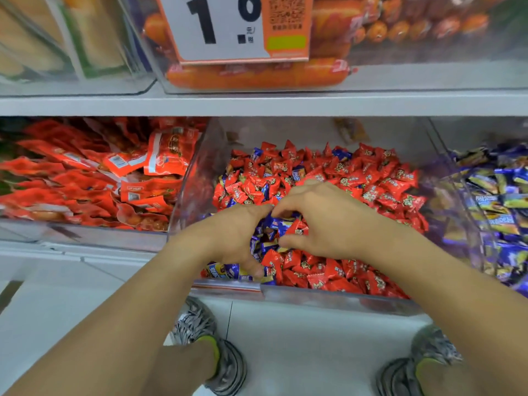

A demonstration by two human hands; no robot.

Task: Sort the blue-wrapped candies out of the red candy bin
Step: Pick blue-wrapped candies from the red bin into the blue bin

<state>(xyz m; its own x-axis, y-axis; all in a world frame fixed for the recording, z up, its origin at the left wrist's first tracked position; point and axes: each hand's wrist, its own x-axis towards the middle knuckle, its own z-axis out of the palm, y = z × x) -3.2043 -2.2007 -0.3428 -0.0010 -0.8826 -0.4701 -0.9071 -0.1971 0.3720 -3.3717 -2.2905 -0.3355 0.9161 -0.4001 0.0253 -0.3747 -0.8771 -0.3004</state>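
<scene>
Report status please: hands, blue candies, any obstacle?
Left hand and right hand both gripping one cluster of blue candies in the red candy bin. More blue strays toward the back. Nothing blocking.

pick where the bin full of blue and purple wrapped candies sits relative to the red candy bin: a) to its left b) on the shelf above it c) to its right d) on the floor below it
c: the blue candy bin stands right of the red candy bin, past its clear side wall.

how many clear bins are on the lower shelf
3: the left bin holds red packets, the middle bin red candies mixed with blue, the right bin blue-wrapped candies. More may lie outside the frame.
</scene>
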